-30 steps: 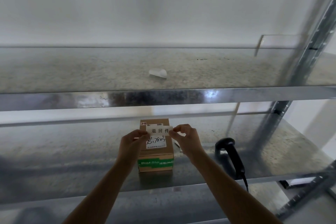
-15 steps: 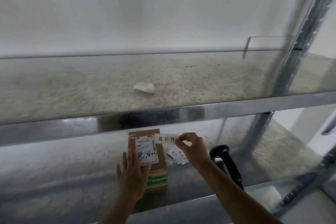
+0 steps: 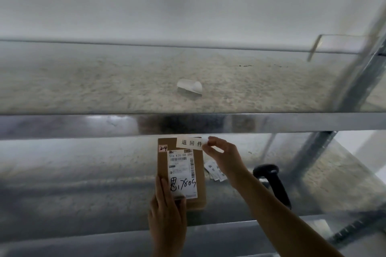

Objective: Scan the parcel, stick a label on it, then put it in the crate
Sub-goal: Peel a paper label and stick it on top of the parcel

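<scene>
A small brown cardboard parcel [image 3: 199,165] with a white shipping label and handwritten numbers lies on the lower metal shelf [image 3: 83,183]. My left hand [image 3: 167,208] rests flat on the parcel's near left corner, fingers together. My right hand [image 3: 223,156] pinches a white label [image 3: 190,142] with black characters by its right end, holding it over the parcel's far edge. A black barcode scanner [image 3: 273,181] lies on the shelf to the right of my right forearm. No crate is in view.
Several spare labels [image 3: 213,170] lie on the shelf just right of the parcel. A curled scrap of white backing paper [image 3: 190,87] sits on the upper shelf [image 3: 104,81]. The upper shelf's front rail hangs just above the parcel. A steel upright [image 3: 355,81] stands at right.
My left hand has let go of the label and come down flat on the parcel. My right hand alone now holds the label at the parcel's far edge. The view has tilted down.
</scene>
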